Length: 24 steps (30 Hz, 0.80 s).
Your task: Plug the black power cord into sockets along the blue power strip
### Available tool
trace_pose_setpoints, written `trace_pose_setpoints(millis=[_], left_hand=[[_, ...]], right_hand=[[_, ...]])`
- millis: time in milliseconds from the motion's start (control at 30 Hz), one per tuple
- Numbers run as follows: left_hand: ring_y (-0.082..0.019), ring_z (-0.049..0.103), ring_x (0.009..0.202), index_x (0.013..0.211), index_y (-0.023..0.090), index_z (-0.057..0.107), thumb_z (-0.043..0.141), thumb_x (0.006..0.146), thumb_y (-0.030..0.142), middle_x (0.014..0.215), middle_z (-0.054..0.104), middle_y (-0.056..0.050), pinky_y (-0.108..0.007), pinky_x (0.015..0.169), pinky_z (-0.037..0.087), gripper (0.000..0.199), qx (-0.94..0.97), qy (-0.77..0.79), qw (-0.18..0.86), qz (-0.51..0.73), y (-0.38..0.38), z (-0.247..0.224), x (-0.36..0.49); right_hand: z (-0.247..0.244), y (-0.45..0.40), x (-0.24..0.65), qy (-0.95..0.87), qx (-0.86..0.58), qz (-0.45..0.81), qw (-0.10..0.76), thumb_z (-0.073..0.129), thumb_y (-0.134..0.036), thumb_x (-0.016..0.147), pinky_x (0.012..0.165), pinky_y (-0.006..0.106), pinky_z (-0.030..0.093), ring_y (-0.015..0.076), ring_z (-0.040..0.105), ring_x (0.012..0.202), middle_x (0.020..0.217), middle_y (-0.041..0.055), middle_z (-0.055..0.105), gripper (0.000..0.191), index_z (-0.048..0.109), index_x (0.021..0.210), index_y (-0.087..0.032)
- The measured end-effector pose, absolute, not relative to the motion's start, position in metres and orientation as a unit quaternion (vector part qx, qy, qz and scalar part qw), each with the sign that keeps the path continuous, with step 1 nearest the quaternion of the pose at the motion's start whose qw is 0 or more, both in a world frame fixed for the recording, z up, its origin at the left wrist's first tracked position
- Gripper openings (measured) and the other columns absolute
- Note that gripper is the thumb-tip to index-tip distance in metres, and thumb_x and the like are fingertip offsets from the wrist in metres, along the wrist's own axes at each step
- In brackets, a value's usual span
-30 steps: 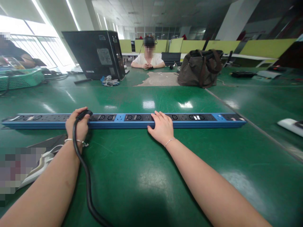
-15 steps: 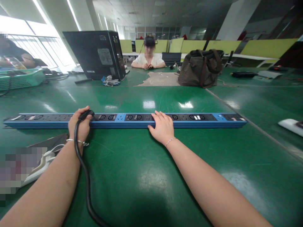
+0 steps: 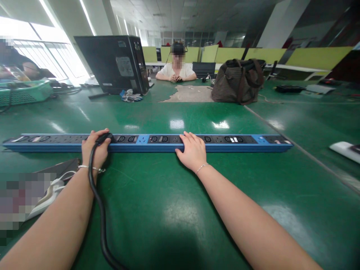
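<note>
A long blue power strip [image 3: 143, 139] with black socket sections lies across the green table in front of me. My left hand [image 3: 95, 153] is closed around a black power plug [image 3: 106, 138], held at the sockets on the left half of the strip. How far the plug sits in a socket is hidden by my fingers. Its thick black cable [image 3: 101, 217] runs over my wrist and down toward me. Right of the middle, my right hand [image 3: 193, 150] grips the strip, thumb along the near side and fingers over the top.
Behind the strip stand a black computer case [image 3: 109, 65], a pair of gloves [image 3: 131, 96] and a brown bag [image 3: 239, 80]. A green basket [image 3: 30, 93] is at the left. A person [image 3: 177, 69] sits across the table; another is at far left. White objects lie at both sides.
My left hand and the plug have shifted slightly right and down against the strip. My right hand stays in place on it.
</note>
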<state>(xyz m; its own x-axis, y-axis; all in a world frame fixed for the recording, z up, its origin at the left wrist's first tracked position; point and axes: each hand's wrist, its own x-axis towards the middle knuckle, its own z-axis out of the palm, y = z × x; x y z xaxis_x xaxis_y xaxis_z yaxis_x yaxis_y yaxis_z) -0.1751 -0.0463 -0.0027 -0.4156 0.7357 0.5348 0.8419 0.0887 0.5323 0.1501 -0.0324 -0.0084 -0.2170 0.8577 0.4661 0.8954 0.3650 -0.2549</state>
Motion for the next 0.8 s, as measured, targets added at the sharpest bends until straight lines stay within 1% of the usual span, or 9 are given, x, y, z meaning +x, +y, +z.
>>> trace_pose_setpoints(millis=[100,267,367,533,633,800], left_hand=[[-0.027,0.037,0.135,0.117,0.022,0.061,0.054,0.082,0.033,0.127,0.061,-0.008,-0.054,0.112,0.017,0.038,-0.523,-0.74,0.049,-0.42,-0.048,-0.002,-0.171],[-0.028,0.035,0.136,0.121,0.024,0.06,0.055,0.083,0.035,0.133,0.056,-0.012,-0.057,0.109,0.019,0.039,-0.492,-0.781,0.042,-0.381,-0.053,0.003,-0.165],[-0.028,0.038,0.135,0.12,0.026,0.061,0.057,0.083,0.035,0.133,0.056,-0.013,-0.058,0.108,0.019,0.038,-0.489,-0.793,0.047,-0.361,-0.052,0.005,-0.165],[-0.028,0.047,0.127,0.112,0.03,0.064,0.057,0.082,0.038,0.123,0.064,-0.007,-0.06,0.106,0.019,0.032,-0.5,-0.789,0.075,-0.348,-0.051,0.008,-0.167],[-0.027,0.047,0.126,0.115,0.029,0.062,0.054,0.084,0.037,0.124,0.063,-0.007,-0.057,0.106,0.022,0.033,-0.514,-0.788,0.079,-0.33,-0.053,0.01,-0.166],[-0.023,0.053,0.119,0.119,0.027,0.06,0.053,0.085,0.033,0.124,0.063,-0.006,-0.044,0.103,0.032,0.036,-0.521,-0.777,0.068,-0.346,-0.056,0.007,-0.163]], right_hand=[[-0.009,-0.033,0.15,-0.78,-0.562,-0.033,0.274,0.059,-0.036,0.079,0.108,0.043,0.027,0.0257,0.039,0.131,0.14,0.0092,0.049,0.052,0.054,0.128,-0.017],[-0.009,-0.033,0.15,-0.778,-0.564,-0.034,0.275,0.059,-0.035,0.079,0.108,0.043,0.027,0.0255,0.039,0.131,0.14,0.0092,0.049,0.052,0.054,0.128,-0.016],[-0.008,-0.033,0.15,-0.777,-0.566,-0.033,0.274,0.059,-0.035,0.079,0.108,0.043,0.028,0.0257,0.04,0.131,0.14,0.0093,0.05,0.052,0.055,0.127,-0.016],[-0.008,-0.033,0.149,-0.774,-0.569,-0.033,0.276,0.059,-0.035,0.079,0.108,0.044,0.027,0.0258,0.04,0.131,0.14,0.0094,0.05,0.052,0.055,0.127,-0.016],[-0.008,-0.032,0.149,-0.773,-0.569,-0.034,0.278,0.059,-0.034,0.078,0.108,0.044,0.027,0.026,0.04,0.131,0.139,0.0096,0.05,0.052,0.056,0.127,-0.015],[-0.009,-0.032,0.15,-0.775,-0.567,-0.033,0.277,0.06,-0.034,0.078,0.108,0.044,0.027,0.0262,0.039,0.131,0.14,0.0098,0.05,0.053,0.055,0.127,-0.015]])
